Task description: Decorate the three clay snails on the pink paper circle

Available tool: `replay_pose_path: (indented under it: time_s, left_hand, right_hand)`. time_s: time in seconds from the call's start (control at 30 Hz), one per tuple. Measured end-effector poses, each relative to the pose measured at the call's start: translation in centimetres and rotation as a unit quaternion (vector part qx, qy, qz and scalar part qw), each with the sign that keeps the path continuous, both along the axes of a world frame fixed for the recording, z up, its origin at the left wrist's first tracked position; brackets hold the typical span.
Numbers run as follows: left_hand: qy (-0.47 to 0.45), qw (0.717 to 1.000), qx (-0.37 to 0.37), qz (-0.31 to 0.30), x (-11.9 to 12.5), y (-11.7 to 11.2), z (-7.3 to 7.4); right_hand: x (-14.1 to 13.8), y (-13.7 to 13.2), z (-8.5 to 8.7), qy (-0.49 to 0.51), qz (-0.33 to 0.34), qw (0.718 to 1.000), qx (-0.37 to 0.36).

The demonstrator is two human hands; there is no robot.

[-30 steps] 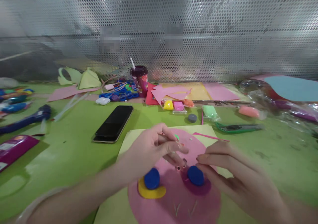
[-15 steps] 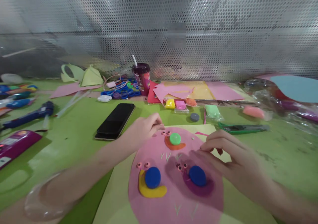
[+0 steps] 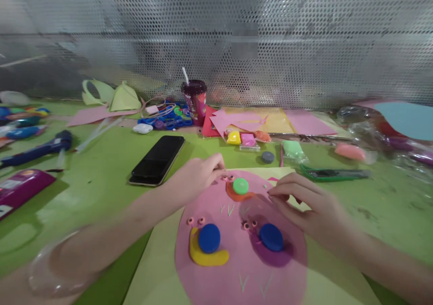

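Observation:
A pink paper circle (image 3: 237, 269) lies on a pale yellow sheet (image 3: 158, 278) before me. Three clay snails sit on it: a yellow one with a blue cap shell (image 3: 209, 238), a purple one with a blue cap shell (image 3: 271, 237), and an orange one with a green cap shell (image 3: 240, 186) at the far edge. My left hand (image 3: 198, 175) rests at the circle's far left edge, its fingertips pinched beside the orange snail's eyes. My right hand (image 3: 304, 201) hovers at the circle's right side, fingers curled and pinched together; what they hold is too small to make out.
A black phone (image 3: 157, 159) lies left of the sheet. Behind are clay blocks (image 3: 248, 139), a dark cup with a straw (image 3: 194, 99), scissors and bands (image 3: 162, 120), coloured paper (image 3: 270, 122), a green utility knife (image 3: 333, 174), a glue gun (image 3: 37, 150) and a perforated metal wall (image 3: 216, 39).
My left hand moved off the circle's middle to its far edge, uncovering the orange snail and yellow snail's eyes. My right hand drew back from the purple snail to the right rim.

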State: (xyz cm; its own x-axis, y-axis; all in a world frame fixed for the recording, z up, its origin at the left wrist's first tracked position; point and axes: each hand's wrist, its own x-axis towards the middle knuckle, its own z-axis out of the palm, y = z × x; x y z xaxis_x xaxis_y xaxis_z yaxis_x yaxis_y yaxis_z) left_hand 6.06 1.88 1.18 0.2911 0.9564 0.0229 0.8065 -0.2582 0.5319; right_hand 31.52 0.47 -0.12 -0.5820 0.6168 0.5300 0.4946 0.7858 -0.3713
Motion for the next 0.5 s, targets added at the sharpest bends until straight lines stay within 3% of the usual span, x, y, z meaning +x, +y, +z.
replay_pose_path:
  time_s: [0.1, 0.27, 0.5]
  left_hand:
    - [0.019, 1.000, 0.013, -0.004, -0.1, 0.0, -0.1]
    - [0.078, 0.996, 0.029, -0.023, -0.1, 0.0, -0.5]
    - [0.079, 0.996, 0.037, -0.028, -0.2, -0.1, -0.8]
  right_hand:
    - [0.2, 0.5, -0.5, -0.021, 0.005, 1.000, 0.002]
    - [0.4, 0.9, -1.6, -0.093, -0.012, 0.993, 0.078]
    - [0.1, 0.2, -0.1, -0.232, 0.028, 0.959, 0.158]
